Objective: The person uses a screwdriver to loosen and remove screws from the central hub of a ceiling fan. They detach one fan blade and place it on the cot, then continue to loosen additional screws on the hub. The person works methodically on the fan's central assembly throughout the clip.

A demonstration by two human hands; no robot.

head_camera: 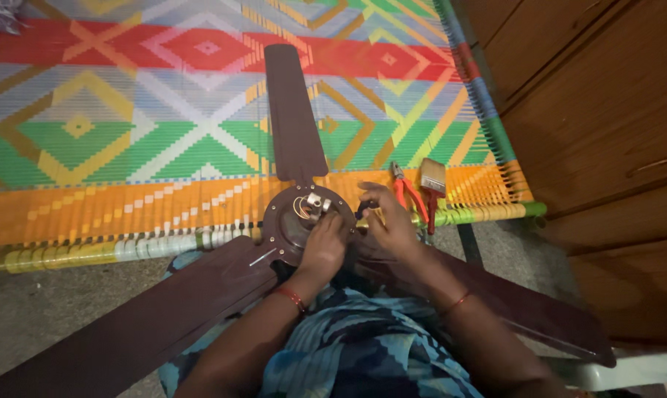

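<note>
A dark brown ceiling fan lies across my lap and the edge of a woven cot, with its round motor hub facing up. One blade reaches away over the cot; the two others stretch to my lower left and lower right. My left hand rests on the hub, fingers closed around the metal shaft and wires at its centre. My right hand is just right of the hub, fingers pinched on a small dark part I cannot make out.
The cot's woven top is striped red, green, orange and blue. Red-handled pliers and a paintbrush lie at its near right corner. Wooden cabinet doors stand close on the right. Grey floor shows at lower left.
</note>
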